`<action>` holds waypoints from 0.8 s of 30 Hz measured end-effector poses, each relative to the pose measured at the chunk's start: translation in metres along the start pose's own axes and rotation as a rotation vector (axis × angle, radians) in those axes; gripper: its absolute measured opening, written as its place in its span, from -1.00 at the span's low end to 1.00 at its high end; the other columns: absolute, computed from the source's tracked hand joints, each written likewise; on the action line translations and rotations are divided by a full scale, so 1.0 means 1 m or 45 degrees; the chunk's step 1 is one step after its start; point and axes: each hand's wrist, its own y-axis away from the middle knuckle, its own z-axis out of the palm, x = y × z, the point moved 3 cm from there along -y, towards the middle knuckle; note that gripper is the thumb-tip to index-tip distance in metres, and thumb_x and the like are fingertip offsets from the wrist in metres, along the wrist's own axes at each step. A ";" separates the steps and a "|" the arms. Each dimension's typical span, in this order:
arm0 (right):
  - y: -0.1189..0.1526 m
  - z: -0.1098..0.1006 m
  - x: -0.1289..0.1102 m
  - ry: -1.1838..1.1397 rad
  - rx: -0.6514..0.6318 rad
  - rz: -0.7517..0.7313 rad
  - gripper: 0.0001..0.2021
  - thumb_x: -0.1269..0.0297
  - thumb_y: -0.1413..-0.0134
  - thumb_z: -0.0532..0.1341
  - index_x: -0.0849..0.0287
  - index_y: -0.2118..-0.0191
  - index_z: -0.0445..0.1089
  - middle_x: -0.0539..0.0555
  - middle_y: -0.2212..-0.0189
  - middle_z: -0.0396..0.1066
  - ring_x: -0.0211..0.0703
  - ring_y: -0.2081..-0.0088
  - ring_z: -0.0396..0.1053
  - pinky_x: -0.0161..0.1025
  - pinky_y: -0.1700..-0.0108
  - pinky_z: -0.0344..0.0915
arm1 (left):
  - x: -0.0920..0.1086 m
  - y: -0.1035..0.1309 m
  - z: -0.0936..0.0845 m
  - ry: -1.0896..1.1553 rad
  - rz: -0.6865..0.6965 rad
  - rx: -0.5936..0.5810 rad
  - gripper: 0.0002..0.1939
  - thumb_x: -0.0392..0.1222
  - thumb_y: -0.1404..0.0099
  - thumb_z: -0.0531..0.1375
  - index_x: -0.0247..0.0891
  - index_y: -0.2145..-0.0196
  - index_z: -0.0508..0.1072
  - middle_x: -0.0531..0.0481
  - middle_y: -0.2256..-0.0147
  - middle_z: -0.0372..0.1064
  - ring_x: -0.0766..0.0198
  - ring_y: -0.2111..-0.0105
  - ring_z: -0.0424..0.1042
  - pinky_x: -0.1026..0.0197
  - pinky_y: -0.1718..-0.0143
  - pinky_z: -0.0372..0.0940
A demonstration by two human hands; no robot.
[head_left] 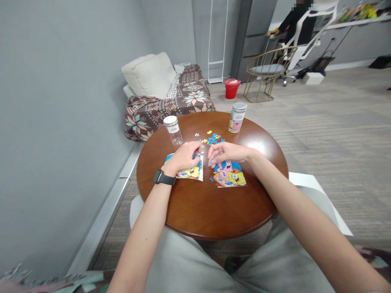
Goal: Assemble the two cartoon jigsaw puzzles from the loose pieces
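Note:
On the round brown table, my left hand (pixel 187 155) rests over a printed cartoon sheet (pixel 190 173), its fingers curled; what they hold, if anything, is hidden. My right hand (pixel 222 153) pinches a small blue puzzle piece (pixel 211 162) at the top left of a partly assembled cartoon puzzle (pixel 230 175). One loose blue piece (pixel 211 178) lies at the puzzle's left edge. Beyond my hands is a scattered pile of blue and yellow pieces (pixel 214 139).
A clear jar with a white lid (pixel 173 130) stands at the table's back left, a printed jar (pixel 237 118) at the back right. Behind are a sofa with a patterned cover (pixel 171 106), a red bin (pixel 232 88), a gold-framed chair (pixel 265 70) and a person (pixel 295 22).

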 end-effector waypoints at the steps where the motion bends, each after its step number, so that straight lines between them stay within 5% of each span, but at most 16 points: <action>1: 0.000 0.000 0.000 0.023 0.004 0.002 -0.79 0.32 0.17 0.40 0.24 0.40 0.40 0.05 0.41 0.53 -0.26 0.35 0.49 -0.39 0.34 0.36 | -0.001 0.000 0.000 -0.006 -0.004 0.002 -0.88 -0.34 -0.02 0.03 -0.21 0.41 0.21 0.01 0.43 0.26 0.23 0.42 0.22 0.17 0.34 0.14; 3: 0.000 0.001 0.000 0.058 0.011 0.014 -0.81 0.31 0.18 0.40 0.25 0.47 0.40 0.05 0.44 0.53 -0.27 0.36 0.49 -0.39 0.33 0.36 | -0.002 0.000 0.001 -0.017 -0.017 -0.002 -0.88 -0.34 -0.02 0.03 -0.21 0.41 0.22 0.01 0.43 0.27 0.23 0.43 0.22 0.17 0.35 0.14; 8: -0.001 0.001 0.000 0.022 0.080 -0.005 -0.63 0.31 0.28 0.45 0.22 0.25 0.44 -0.01 0.46 0.50 -0.28 0.42 0.46 -0.35 0.35 0.36 | -0.004 0.002 0.003 -0.026 -0.047 0.000 -0.88 -0.34 -0.02 0.03 -0.21 0.41 0.23 0.00 0.43 0.29 0.23 0.45 0.22 0.18 0.38 0.12; 17: 0.009 0.021 -0.024 0.521 0.095 -0.046 -0.82 0.23 0.11 0.35 0.19 0.35 0.57 0.03 0.40 0.54 -0.23 0.36 0.42 -0.31 0.27 0.34 | -0.007 0.002 0.007 0.015 -0.018 0.006 -0.89 -0.34 0.00 0.03 -0.21 0.44 0.22 0.01 0.46 0.27 0.24 0.47 0.20 0.18 0.40 0.09; 24: 0.031 0.049 0.003 0.694 0.255 0.000 -0.75 0.13 -0.07 0.21 0.17 0.27 0.55 0.06 0.42 0.53 -0.25 0.49 0.36 -0.30 0.41 0.28 | -0.004 0.003 0.005 0.010 -0.026 0.036 -0.88 -0.36 0.00 0.04 -0.21 0.45 0.24 -0.01 0.45 0.29 0.22 0.46 0.21 0.17 0.41 0.08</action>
